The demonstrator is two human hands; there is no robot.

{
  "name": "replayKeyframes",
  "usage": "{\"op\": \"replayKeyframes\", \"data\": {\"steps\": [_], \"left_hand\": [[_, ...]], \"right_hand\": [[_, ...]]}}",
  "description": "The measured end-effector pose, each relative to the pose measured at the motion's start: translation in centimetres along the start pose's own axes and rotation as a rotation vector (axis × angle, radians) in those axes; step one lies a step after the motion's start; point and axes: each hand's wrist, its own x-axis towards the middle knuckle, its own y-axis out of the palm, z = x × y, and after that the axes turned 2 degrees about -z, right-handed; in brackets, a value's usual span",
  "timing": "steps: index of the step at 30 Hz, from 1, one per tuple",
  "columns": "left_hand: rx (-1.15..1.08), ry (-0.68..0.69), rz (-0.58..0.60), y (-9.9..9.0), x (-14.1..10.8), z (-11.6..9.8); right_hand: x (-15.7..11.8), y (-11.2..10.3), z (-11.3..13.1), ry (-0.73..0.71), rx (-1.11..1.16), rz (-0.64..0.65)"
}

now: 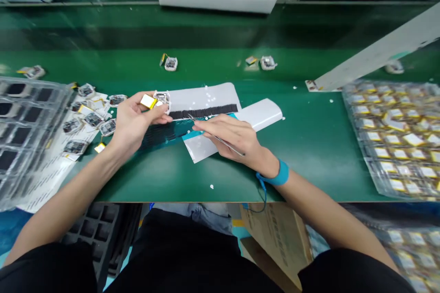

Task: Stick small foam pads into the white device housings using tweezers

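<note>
Over the green bench (309,146), the left hand (132,123) pinches a battery (148,101).

Head-worn view, looking forward and down over the hands
The single camera sits above the person's dark-clothed lap (172,256), which fills the bottom edge of the frame, and tilts down across the green-topped counter (302,160). The left hand (135,123) and right hand (233,139) appear close up at mid-frame. A white rectangular tray (216,2) lies well away along the top edge, and the wide lens curves the outer parts of the scene.
</note>
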Motion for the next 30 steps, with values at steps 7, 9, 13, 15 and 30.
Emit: {"op": "replayKeyframes", "data": {"steps": [7, 9, 13, 15, 30], "left_hand": [[0.376, 0.100, -0.285, -4.9, 11.3, -3.4], [0.474, 0.155, -0.332, -7.6, 11.3, -4.9], [0.706, 0.226, -0.449, -13.0, 4.9, -5.6], [0.787, 0.283, -0.484, -14.7, -0.9, -4.2], [0.842, 0.732, -0.418, -8.9, -17.5, 5.9]], "right_hand": [[0.1, 0.3, -1.9, -0.084, -0.056, 0.027], [0.2, 0.2, -2.4, -0.095, -0.055, 0.020], [0.2, 0.1, -3.4, -0.075, -0.027, 0.001], [0.2, 0.1, -3.7, -0.045, -0.018, -0.002], [-0.5, 0.7, -7.4, 0.405, -0.061, 0.040]]}}
